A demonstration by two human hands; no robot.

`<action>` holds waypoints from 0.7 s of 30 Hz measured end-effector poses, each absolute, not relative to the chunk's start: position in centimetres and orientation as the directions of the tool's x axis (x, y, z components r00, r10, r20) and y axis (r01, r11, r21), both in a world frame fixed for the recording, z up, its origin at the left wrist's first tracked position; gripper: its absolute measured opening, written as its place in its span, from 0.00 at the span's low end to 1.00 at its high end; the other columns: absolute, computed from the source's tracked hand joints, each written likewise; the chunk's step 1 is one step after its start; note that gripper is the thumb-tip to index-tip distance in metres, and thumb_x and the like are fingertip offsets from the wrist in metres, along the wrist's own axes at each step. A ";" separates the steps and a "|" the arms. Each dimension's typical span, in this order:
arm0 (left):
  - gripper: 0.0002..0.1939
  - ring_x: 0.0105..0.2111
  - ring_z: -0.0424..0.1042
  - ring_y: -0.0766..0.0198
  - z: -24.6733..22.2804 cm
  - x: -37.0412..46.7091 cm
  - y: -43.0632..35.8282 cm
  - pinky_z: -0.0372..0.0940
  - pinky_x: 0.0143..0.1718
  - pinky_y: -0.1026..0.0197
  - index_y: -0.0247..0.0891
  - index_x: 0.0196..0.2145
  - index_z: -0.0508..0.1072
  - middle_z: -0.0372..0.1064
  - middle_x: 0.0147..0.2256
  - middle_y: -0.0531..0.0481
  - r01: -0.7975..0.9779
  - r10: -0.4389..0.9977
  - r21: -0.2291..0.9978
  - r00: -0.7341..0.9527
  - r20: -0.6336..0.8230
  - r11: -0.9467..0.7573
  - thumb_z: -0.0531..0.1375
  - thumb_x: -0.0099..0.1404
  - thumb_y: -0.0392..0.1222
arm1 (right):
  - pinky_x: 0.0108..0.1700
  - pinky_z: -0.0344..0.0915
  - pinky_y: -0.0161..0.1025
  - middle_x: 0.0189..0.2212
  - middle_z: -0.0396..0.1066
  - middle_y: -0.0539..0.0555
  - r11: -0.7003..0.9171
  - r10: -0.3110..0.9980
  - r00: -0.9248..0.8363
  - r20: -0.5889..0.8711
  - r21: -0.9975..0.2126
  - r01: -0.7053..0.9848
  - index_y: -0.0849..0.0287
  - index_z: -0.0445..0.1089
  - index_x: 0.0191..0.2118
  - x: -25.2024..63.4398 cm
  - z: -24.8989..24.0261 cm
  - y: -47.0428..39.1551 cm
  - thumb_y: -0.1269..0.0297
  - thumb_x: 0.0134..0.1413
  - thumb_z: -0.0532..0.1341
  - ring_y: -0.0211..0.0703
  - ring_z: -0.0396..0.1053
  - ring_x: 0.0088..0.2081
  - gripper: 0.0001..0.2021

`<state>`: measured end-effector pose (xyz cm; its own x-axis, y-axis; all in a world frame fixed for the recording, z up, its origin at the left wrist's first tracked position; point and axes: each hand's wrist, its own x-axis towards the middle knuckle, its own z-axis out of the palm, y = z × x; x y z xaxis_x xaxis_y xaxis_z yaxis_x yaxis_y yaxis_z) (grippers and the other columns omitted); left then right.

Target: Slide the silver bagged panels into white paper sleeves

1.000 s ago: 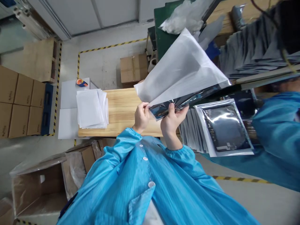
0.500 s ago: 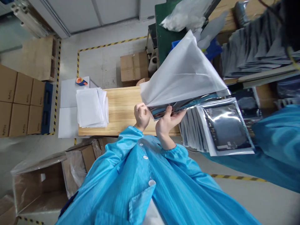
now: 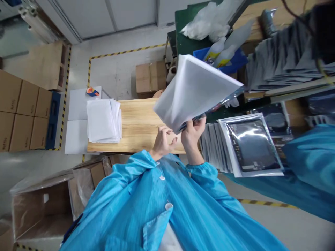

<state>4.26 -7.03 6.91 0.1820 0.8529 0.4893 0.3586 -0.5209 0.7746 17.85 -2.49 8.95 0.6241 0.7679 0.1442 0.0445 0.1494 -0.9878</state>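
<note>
My right hand (image 3: pixel 193 134) grips the lower edge of a white translucent bag (image 3: pixel 201 87), thumb on top. Along that edge a dark, glossy strip shows; what lies inside is mostly covered. The bag is held tilted above the right end of the wooden table (image 3: pixel 138 122). Just left of its lower corner is my left hand (image 3: pixel 162 141), thumb and fingers apart, holding nothing. Right of my right hand stands a row of grey-white packets (image 3: pixel 216 144), with a clear-wrapped dark panel (image 3: pixel 252 144) leaning on top.
A stack of white sheets (image 3: pixel 102 120) lies on the table's left end. Beyond it is a tape roll (image 3: pixel 92 91). A blue bin (image 3: pixel 232 64) with bottles sits far right. Cartons (image 3: pixel 151 78) are on the floor. A co-worker's blue sleeve (image 3: pixel 311 157) is at right.
My left hand has let go of the bag's lower corner and opened. My right hand has moved slightly right with the bag, whose raised top has come lower and swung left.
</note>
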 end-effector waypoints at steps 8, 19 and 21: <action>0.29 0.68 0.74 0.39 22.6 0.3 5.2 0.67 0.71 0.31 0.50 0.60 0.79 0.76 0.58 0.44 0.424 0.723 0.585 0.381 0.577 -0.691 0.74 0.69 0.64 | 0.57 0.77 0.47 0.42 0.79 0.51 0.050 0.993 0.101 0.057 -0.996 0.069 0.53 0.78 0.51 22.7 12.7 -5.3 0.48 0.60 0.76 0.47 0.76 0.44 0.20; 0.30 0.69 0.75 0.36 26.6 -2.6 3.9 0.73 0.66 0.34 0.42 0.53 0.82 0.77 0.54 0.44 0.309 0.910 0.859 0.060 0.410 -0.408 0.72 0.68 0.70 | 0.54 0.80 0.48 0.36 0.80 0.49 -0.100 0.990 -0.100 -0.103 -0.994 0.038 0.54 0.80 0.44 23.1 15.4 -5.4 0.58 0.51 0.79 0.49 0.78 0.43 0.16; 0.40 0.78 0.61 0.35 27.7 -3.4 2.4 0.64 0.74 0.31 0.44 0.65 0.76 0.71 0.64 0.43 0.336 0.900 0.863 -0.087 0.426 -0.376 0.78 0.63 0.65 | 0.56 0.80 0.48 0.40 0.82 0.49 -0.143 0.989 0.024 -0.148 -0.981 -0.132 0.53 0.79 0.48 21.9 14.5 -5.0 0.57 0.47 0.81 0.49 0.79 0.47 0.23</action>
<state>-3.41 2.35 27.71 -0.0874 0.9003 0.4263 0.3365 -0.3761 0.8633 21.91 -4.97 14.53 0.0240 0.9887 -0.1478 -0.1315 -0.1434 -0.9809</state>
